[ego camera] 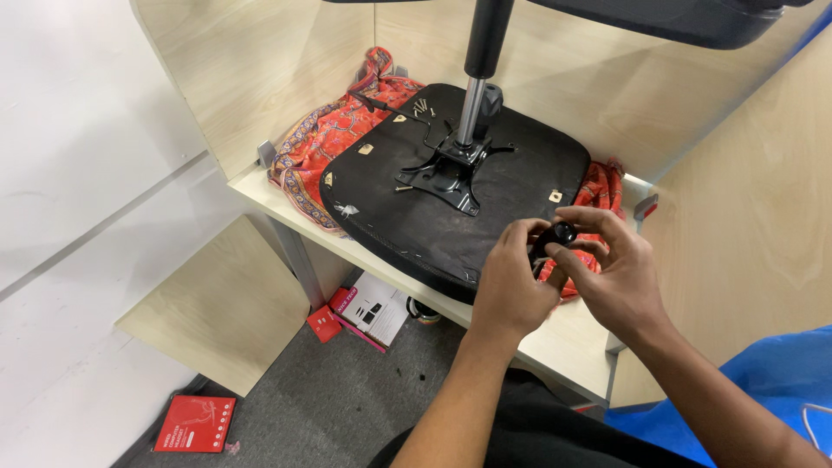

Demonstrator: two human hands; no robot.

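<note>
Seen from the head camera, both hands meet over the near edge of an upturned black chair seat [485, 186], which lies underside-up on a pale wooden worktop [568, 334] set into a corner of wooden panels. The left hand [511, 282] and the right hand [611, 273] together grasp a small black knob-like part [555, 238], fingers curled round it from both sides; the part sits between the fingertips, just above the seat's front rim. At the middle of the seat, a black metal mounting plate [451, 169] is fixed, and a gas-lift column [477, 78] rises from it, silver below and black above, up toward a dark shape at the top edge of the frame. A few loose screws [422, 107] lie on the seat near its far edge, and another lies just beside the plate. A red patterned cloth [334, 134] is spread beneath the seat and shows at both its left and right sides. On the grey floor [347, 390] below the worktop lie a flat red packet [195, 423] and a white and red box [364, 314]. Blue fabric [763, 381] fills the lower right corner.
</note>
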